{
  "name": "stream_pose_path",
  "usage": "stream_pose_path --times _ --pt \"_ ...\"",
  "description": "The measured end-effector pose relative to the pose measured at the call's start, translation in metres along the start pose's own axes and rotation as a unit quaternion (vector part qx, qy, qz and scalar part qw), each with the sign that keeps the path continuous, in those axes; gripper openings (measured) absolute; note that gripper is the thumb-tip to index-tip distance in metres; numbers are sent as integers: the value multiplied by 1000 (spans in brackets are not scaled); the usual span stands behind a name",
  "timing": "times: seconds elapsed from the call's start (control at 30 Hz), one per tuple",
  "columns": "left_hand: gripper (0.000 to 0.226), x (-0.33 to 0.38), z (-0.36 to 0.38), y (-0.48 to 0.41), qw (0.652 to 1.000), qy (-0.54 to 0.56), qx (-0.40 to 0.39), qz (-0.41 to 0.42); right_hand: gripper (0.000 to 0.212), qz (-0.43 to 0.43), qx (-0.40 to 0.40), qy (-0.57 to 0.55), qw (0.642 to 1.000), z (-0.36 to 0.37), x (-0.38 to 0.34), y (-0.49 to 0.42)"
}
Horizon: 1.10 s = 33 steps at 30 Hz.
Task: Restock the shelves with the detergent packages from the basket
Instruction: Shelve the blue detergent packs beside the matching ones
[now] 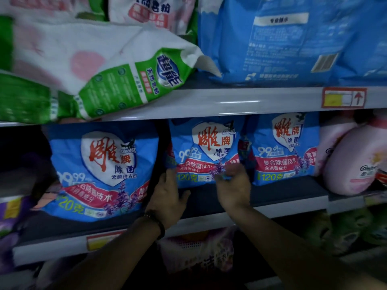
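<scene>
Grey shelf point(289, 191) holds a soft blue detergent bag point(204, 151); left hand point(167, 197) spread, right hand point(233, 185) pinching its bottom, which might tip it forward.

place: shop | evidence: stocked shelves point(230, 101), price tag point(343, 97), rows of detergent bags point(102, 170)

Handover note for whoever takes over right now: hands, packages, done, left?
Left hand: open, fingers against the lower left edge of the middle blue bag.
Right hand: pinching that bag's lower right corner.
The bag stands upright on the middle shelf, between two matching blue bags: left one, right one.
Done: three blue bags face front on this shelf.
Left: square up the middle bag and let go. Basket is not clearly in view, so remaining stock cannot be told.
Note: a green and white bag on the shelf above overhangs its edge.
</scene>
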<state>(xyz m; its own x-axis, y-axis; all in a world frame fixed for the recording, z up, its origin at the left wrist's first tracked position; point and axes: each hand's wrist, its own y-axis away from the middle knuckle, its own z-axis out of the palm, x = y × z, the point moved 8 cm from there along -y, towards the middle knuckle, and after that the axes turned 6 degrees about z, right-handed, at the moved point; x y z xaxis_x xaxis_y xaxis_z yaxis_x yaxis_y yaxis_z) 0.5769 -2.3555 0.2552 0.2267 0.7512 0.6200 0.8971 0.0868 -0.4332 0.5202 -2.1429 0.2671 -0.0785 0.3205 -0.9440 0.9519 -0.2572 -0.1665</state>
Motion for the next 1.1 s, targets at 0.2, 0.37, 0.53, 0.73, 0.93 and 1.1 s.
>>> stream_pose_path --times 0.2,0.37,0.53,0.73,0.93,1.1 --pt "35 30 -87 45 983 -135 68 103 17 17 -181 22 983 48 -9 59" --pt "70 11 -183 79 939 -242 244 18 30 81 -264 -26 961 90 -23 98" --pt "123 -41 -232 104 913 -158 350 -138 76 168 -298 -132 930 128 -39 125" --pt "97 -118 -231 108 944 152 256 -142 44 85 -357 -104 924 159 -74 141" --pt "100 -132 -207 112 962 228 92 -120 56 90 -382 -94 915 169 -71 134" --pt "58 -133 -215 108 956 232 113 -140 60 84 -379 -77 919 170 -60 127"
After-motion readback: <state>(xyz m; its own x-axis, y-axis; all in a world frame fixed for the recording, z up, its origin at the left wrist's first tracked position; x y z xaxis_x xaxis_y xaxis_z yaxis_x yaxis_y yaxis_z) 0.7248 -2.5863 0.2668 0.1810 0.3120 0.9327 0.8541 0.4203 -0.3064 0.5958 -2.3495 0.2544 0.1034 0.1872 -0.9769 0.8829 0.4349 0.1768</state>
